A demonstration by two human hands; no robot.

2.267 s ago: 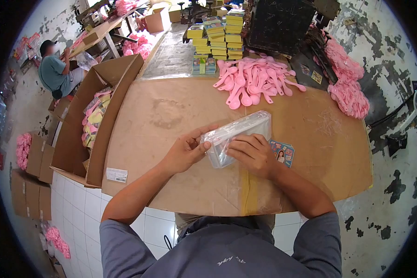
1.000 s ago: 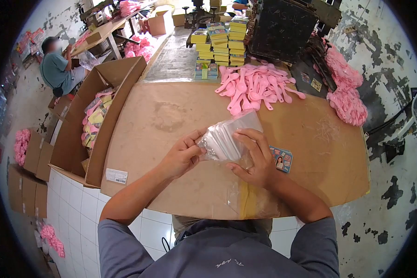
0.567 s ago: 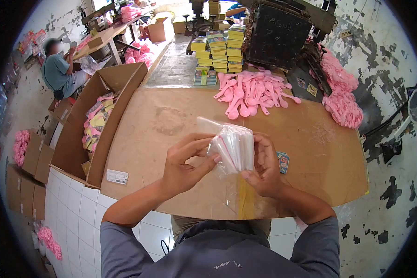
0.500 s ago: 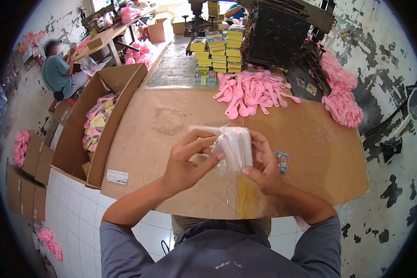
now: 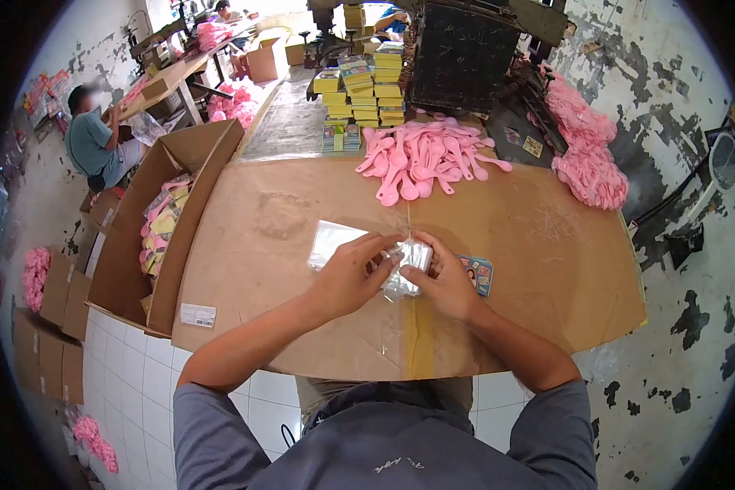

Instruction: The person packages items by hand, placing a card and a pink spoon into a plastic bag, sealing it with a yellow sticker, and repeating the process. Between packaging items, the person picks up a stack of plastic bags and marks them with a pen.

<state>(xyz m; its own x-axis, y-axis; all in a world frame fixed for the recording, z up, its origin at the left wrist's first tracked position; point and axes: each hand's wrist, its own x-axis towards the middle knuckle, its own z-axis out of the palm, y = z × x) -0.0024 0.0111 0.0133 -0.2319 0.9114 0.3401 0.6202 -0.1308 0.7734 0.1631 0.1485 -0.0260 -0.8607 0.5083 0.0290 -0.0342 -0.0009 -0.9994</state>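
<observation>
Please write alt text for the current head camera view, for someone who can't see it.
A person's left hand and right hand hold clear plastic packaging over a brown tabletop, with printed cards beside the right hand. Beyond lie pink spoon-shaped items and yellow stacks; an open cardboard box stands at picture left.

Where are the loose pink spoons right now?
In the head view, the pink spoons lie far across the table, slightly right of centre, in front of the black box.
</observation>
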